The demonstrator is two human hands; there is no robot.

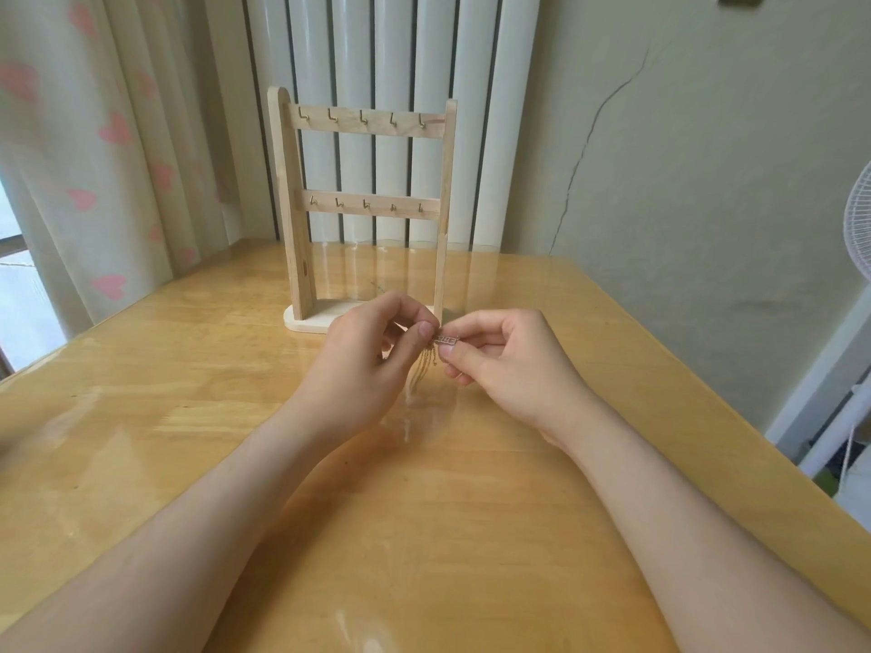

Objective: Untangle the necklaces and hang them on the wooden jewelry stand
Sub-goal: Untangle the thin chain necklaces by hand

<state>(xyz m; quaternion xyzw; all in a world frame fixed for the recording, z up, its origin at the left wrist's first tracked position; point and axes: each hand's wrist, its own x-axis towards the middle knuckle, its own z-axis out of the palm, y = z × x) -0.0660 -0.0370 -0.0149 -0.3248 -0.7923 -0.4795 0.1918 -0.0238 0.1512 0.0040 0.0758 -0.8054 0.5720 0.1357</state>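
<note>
A wooden jewelry stand [363,209] with two crossbars of small gold hooks stands upright at the far middle of the table; nothing hangs on the hooks. Just in front of its base, my left hand [377,351] and my right hand [509,360] meet above the table. Both pinch a bunch of thin gold necklaces [422,369], whose chains hang down in loops between the hands. A small silver rectangular pendant [447,340] sits between my right thumb and forefinger. Part of the chains is hidden inside my left fingers.
The glossy wooden table [188,417] reaches to the right edge, which runs diagonally. A curtain with pink hearts [94,157] hangs at the left, a white radiator [400,63] behind the stand, and a white fan [858,228] stands at the far right.
</note>
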